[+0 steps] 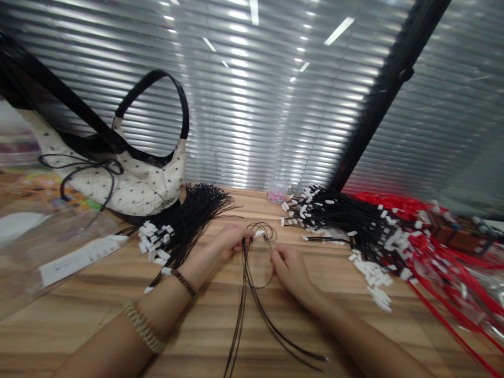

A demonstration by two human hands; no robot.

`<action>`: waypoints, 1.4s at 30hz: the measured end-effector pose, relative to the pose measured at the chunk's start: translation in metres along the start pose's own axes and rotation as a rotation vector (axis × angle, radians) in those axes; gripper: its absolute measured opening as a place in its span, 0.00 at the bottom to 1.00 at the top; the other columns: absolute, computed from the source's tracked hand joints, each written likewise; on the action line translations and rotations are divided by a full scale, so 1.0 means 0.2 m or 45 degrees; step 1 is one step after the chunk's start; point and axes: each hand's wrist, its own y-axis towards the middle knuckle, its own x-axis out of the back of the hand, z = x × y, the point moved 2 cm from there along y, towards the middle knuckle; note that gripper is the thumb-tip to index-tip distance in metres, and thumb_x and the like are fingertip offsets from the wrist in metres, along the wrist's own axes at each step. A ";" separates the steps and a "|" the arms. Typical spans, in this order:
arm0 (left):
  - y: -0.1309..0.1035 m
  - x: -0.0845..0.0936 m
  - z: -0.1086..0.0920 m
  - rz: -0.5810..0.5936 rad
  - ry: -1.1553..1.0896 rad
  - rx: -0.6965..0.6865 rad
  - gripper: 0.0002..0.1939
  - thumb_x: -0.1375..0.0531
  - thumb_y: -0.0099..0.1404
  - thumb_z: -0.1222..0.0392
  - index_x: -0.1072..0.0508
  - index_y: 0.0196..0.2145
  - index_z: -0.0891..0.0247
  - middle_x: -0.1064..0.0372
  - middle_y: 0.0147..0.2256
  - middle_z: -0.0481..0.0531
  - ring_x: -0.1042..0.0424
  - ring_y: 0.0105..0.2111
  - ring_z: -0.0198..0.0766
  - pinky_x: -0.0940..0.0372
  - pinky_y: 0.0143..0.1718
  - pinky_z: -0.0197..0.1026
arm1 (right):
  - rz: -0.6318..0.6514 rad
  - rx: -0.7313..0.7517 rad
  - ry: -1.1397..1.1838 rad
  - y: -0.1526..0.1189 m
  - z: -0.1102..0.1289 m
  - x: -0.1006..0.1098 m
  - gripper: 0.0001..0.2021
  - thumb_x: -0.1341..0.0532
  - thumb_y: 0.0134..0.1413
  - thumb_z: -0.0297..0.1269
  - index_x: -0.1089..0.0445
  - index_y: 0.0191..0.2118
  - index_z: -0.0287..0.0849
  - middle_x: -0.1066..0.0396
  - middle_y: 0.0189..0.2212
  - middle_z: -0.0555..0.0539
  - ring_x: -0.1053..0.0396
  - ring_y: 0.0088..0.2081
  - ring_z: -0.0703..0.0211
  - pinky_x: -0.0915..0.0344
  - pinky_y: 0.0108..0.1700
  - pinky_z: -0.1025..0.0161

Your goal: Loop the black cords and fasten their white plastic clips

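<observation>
Thin black cords (244,273) hang from my left hand (232,240), which pinches them near their upper end. Beside those fingertips sits a small white tag (259,233), with loops of cord curling round it. My right hand (289,266) is closed, thumb against fingers, on a thin strand that runs up toward the loops. Below, the long cord ends trail over the wooden table toward me, and two of them reach to the lower right. Whether a knot lies under my left fingers is hidden.
A bundle of black cords with white tags (155,242) lies left, before a white spotted handbag (129,181). On the right are more tagged black cords (338,210) and red cords (433,273). A small clear container (276,194) stands at the back, near the window blinds.
</observation>
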 end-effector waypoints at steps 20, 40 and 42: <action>-0.02 -0.01 -0.02 -0.040 0.003 0.031 0.08 0.38 0.42 0.63 0.35 0.17 0.65 0.42 0.14 0.43 0.49 0.13 0.26 0.58 0.14 0.34 | 0.047 -0.228 0.312 0.02 0.00 -0.02 0.13 0.51 0.48 0.33 0.40 0.16 0.41 0.41 0.10 0.54 0.41 0.15 0.65 0.47 0.19 0.71; -0.01 -0.01 -0.01 -0.050 0.061 -0.038 0.07 0.38 0.44 0.62 0.34 0.17 0.66 0.42 0.14 0.43 0.49 0.14 0.26 0.58 0.14 0.33 | -0.040 -0.392 0.617 0.01 -0.02 -0.06 0.11 0.51 0.46 0.38 0.39 0.19 0.41 0.45 0.10 0.56 0.47 0.13 0.68 0.52 0.15 0.72; 0.00 -0.01 0.01 -0.034 0.079 -0.057 0.08 0.38 0.44 0.61 0.34 0.18 0.66 0.42 0.15 0.43 0.48 0.14 0.26 0.57 0.15 0.34 | -0.046 -0.399 0.623 0.01 -0.02 -0.06 0.12 0.51 0.46 0.39 0.40 0.19 0.41 0.45 0.10 0.56 0.47 0.13 0.68 0.52 0.15 0.71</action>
